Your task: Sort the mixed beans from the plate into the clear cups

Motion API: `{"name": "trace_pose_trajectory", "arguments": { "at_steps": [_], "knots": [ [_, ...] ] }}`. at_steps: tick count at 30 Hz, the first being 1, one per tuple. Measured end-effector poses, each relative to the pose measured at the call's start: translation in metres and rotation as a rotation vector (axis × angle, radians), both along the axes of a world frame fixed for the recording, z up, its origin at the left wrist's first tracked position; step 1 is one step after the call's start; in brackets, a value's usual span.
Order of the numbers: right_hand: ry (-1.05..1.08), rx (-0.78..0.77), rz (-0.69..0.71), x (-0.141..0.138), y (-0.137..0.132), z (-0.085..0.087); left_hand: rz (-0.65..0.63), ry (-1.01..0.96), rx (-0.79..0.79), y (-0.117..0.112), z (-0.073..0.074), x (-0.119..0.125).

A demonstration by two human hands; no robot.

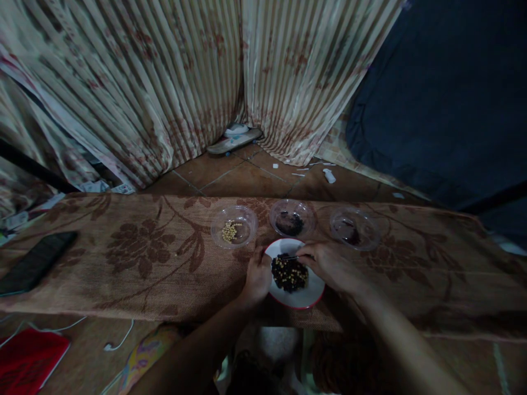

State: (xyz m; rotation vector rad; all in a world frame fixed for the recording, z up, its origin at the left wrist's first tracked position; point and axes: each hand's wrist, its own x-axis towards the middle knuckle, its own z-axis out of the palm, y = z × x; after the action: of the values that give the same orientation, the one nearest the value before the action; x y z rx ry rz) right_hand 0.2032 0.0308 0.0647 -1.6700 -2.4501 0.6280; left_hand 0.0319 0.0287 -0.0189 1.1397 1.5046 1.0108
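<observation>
My left hand [258, 277] grips the left edge of a white plate [317, 288] with a red rim, its fingers closed on it. On the plate lies a heap of mixed black and pale yellow beans [289, 274]. Over the heap, my right hand [323, 263] pinches thin silvery tweezers [290, 258], their tips among the beans. Behind the plate stand three clear plastic bowls. The left bowl [249, 230] holds yellow beans [230, 231], the middle bowl [308, 211] black beans [290, 224], and the right bowl [368, 230] a few dark reddish beans [352, 236].
A brown flowered cloth [193, 291] covers the narrow table. At its left end lies a dark phone [37, 260]. Beyond are striped curtains [185, 82], a skateboard [234, 141] and white litter [329, 175] on the tiled floor. A red item [33, 359] and white cable are lower left.
</observation>
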Motion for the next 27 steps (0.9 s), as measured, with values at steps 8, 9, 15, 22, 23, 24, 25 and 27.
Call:
{"name": "trace_pose_trajectory", "arguments": {
  "at_steps": [8, 9, 15, 22, 23, 24, 25, 27],
  "knots": [
    [-0.016, -0.002, 0.011, 0.000, -0.001, 0.004, 0.012, 0.004, -0.012, -0.001, 0.005, 0.000],
    [-0.017, 0.000, 0.009, 0.000, -0.001, 0.004, 0.013, -0.004, -0.014, -0.001, 0.004, 0.000],
    [0.014, 0.016, 0.013, 0.004, 0.001, 0.007, 0.008, -0.011, 0.016, 0.000, -0.006, 0.000],
    [0.226, 0.023, -0.059, 0.017, 0.004, 0.004, 0.021, -0.009, -0.005, -0.001, -0.008, 0.001],
    [0.269, 0.033, -0.079, 0.016, 0.005, 0.004, 0.021, -0.008, -0.005, -0.001, -0.009, 0.002],
    [0.312, 0.047, -0.097, 0.015, 0.006, 0.004, 0.020, -0.009, -0.004, -0.001, -0.009, 0.002],
    [0.353, 0.064, -0.109, 0.013, 0.008, 0.005, 0.020, -0.011, -0.003, -0.001, -0.008, 0.002],
    [0.417, 0.112, -0.126, 0.003, 0.012, 0.007, 0.017, -0.014, 0.004, -0.001, -0.008, 0.002]
  ]
}}
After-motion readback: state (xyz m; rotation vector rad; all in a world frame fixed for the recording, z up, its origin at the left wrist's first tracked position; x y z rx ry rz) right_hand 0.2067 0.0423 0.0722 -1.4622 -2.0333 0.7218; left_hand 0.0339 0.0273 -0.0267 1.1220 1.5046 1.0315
